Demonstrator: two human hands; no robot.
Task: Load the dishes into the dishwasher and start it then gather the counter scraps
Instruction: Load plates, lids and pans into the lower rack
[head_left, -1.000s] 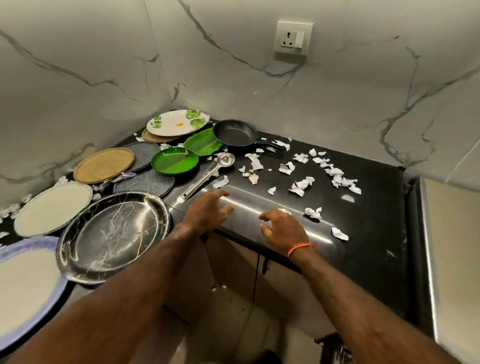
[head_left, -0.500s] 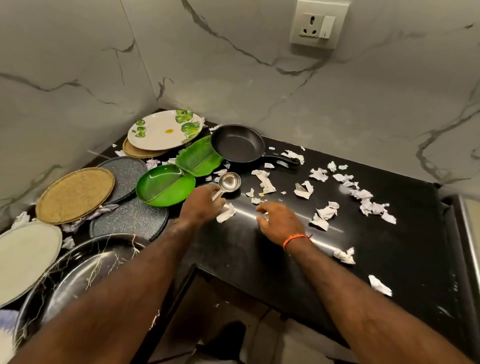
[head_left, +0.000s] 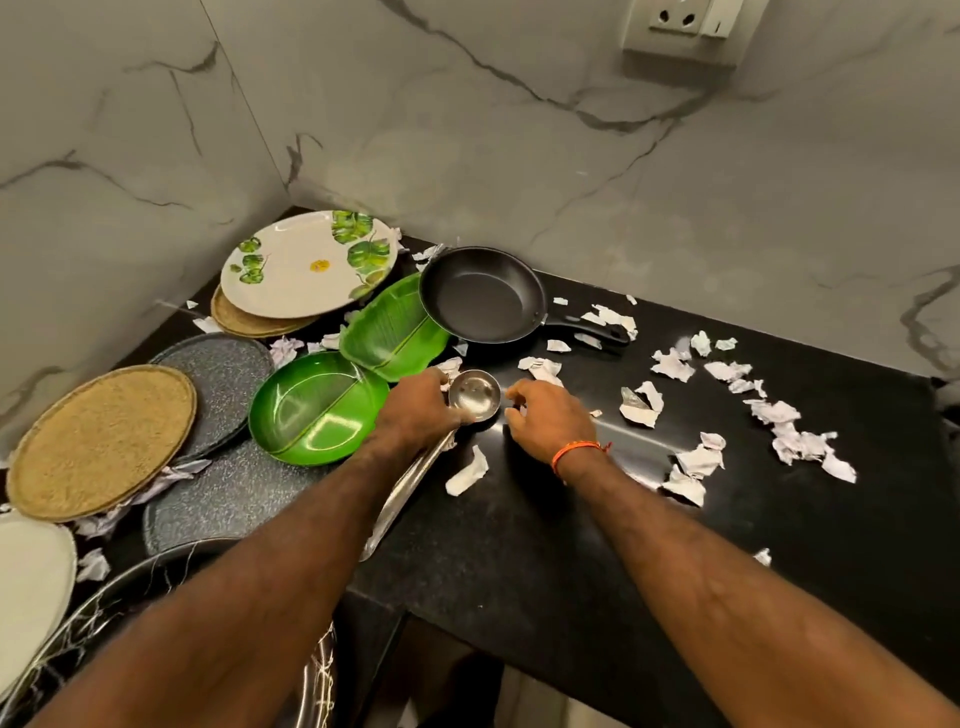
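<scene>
The left hand (head_left: 418, 410) is seen curled over the neck of a steel ladle (head_left: 474, 396), where bowl and handle meet; the handle runs back beneath the left forearm. Whether the ladle is actually gripped cannot be told, since the fingers are hidden behind the hand. The right hand (head_left: 553, 415) is held just to the right of the ladle's bowl, its fingers loosely bent and its fingertips near a small paper scrap; nothing is seen held in it. An orange thread band (head_left: 579, 451) is worn at the right wrist.

Just left of the left hand a round green plate (head_left: 311, 410) lies on the black tabletop (head_left: 519, 561), and beyond it a leaf-shaped green plate (head_left: 392, 327). Beyond both hands a black frying pan (head_left: 480, 296) rests. To the right of the right hand torn paper scraps (head_left: 691, 467) are scattered across the tabletop.
</scene>
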